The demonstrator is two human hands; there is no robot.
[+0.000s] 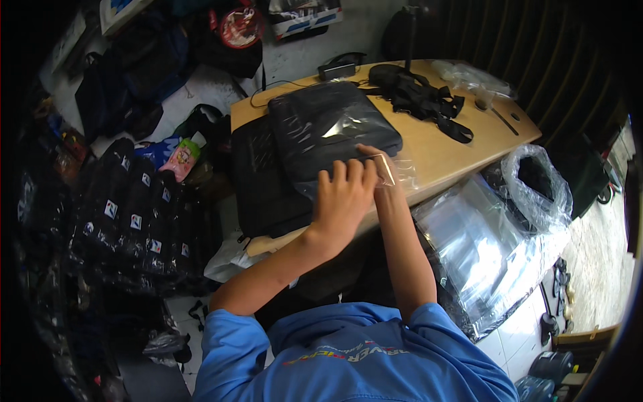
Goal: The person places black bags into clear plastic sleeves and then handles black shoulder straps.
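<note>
A dark padded laptop bag in a clear plastic bag (311, 127) lies on the wooden table. Under its left side is another flat black bag (258, 177). At the near edge of the wrapped one, my left hand (345, 201) has its fingers apart, back of the hand up, over the plastic. My right hand (383, 167) is close beside it at the near right corner, its fingers bent around the clear plastic. A shiny plastic strip lies across that hand, and its palm side is hidden.
Black straps (418, 97) and a crumpled clear bag (472, 77) lie farther back on the table (455, 154). A stack of clear plastic sleeves (469, 228) stands at the right. Several wrapped black packs (134, 208) are piled at the left.
</note>
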